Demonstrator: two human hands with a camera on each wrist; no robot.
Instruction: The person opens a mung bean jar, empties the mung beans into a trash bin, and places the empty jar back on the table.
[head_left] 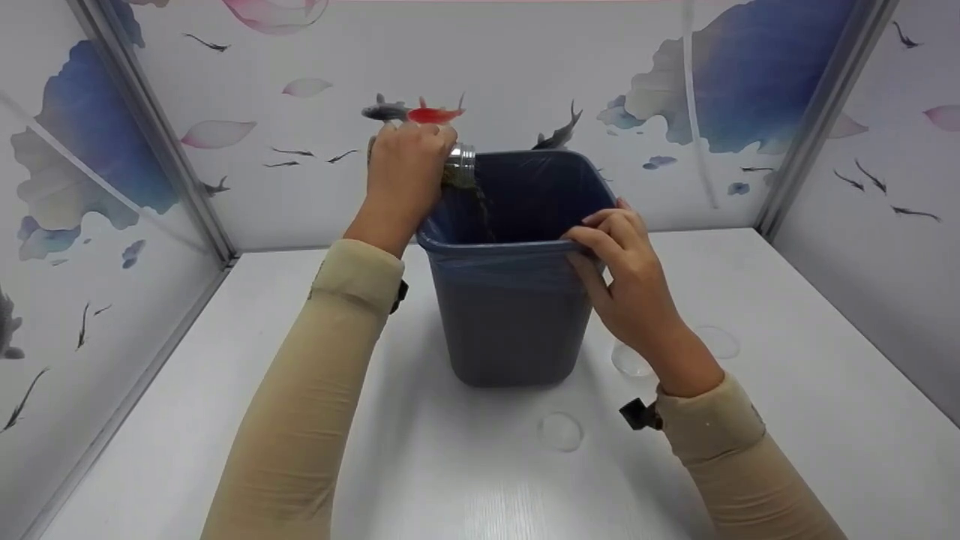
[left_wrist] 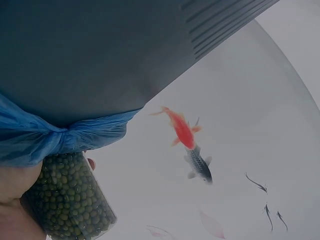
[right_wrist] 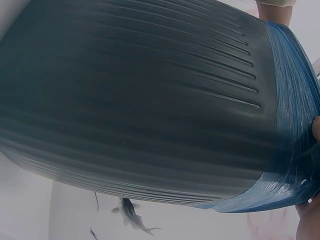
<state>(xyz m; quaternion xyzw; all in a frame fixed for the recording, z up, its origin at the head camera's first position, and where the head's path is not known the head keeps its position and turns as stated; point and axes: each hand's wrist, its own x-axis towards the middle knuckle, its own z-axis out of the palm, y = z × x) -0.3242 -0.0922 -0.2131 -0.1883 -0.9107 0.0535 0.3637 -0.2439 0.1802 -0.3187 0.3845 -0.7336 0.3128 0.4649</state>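
Observation:
My left hand [head_left: 409, 172] grips a clear jar of green beans [left_wrist: 72, 200], tipped sideways at the left rim of a grey trash bin [head_left: 514, 322]. A thin stream of beans [head_left: 482, 206] falls from the jar's mouth [head_left: 463, 161] into the bin. Blue plastic liner [head_left: 517, 266] is folded over the rim and knotted on the jar side, as the left wrist view shows. My right hand [head_left: 626, 270] pinches the bin's right front rim and liner, thumb outside and fingers over the edge. The bin stands upright; its bottom inside is hidden.
Clear round pieces lie on the white table [head_left: 300, 420]: one disc [head_left: 561, 432] in front of the bin, another piece [head_left: 630, 360] by my right wrist, and a faint ring [head_left: 718, 342] farther right. Walls printed with fish [head_left: 436, 114] enclose the back and sides.

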